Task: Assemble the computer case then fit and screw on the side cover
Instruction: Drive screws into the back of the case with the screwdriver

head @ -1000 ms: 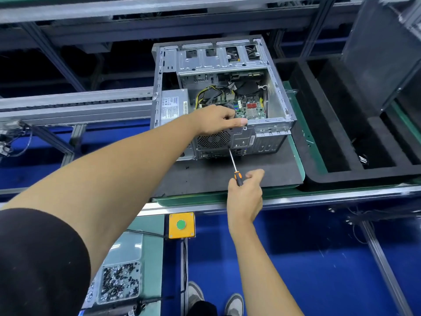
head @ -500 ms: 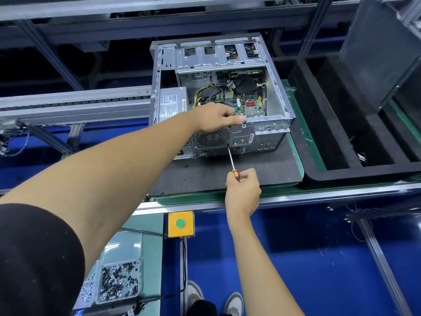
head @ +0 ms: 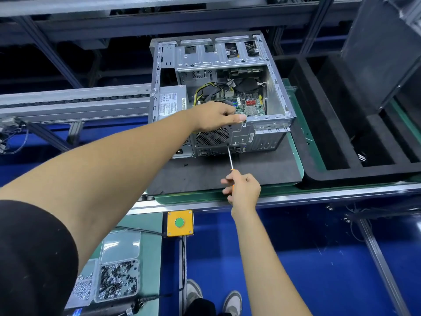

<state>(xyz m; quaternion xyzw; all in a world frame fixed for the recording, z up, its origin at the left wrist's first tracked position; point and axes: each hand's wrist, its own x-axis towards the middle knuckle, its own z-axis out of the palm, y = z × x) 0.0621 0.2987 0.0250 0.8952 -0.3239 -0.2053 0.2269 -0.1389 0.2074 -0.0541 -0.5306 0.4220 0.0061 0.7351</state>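
Case (head: 271,124) at 12 o'clock, side open | right hand (head: 242,190) clenches screwdriver (head: 230,157), tip on rear panel | left hand (head: 216,117) grips top edge | side cover unfitted, unseen

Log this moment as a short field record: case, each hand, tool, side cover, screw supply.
case: computer case open-sided, on a dark mat, rear panel toward the person
left hand: left hand grips the case's near top edge
right hand: right hand holds the screwdriver by its orange handle
tool: shaft slants up, tip at the rear panel beside the fan grille
side cover: not fitted; motherboard exposed
screw supply: screw tray at lower left
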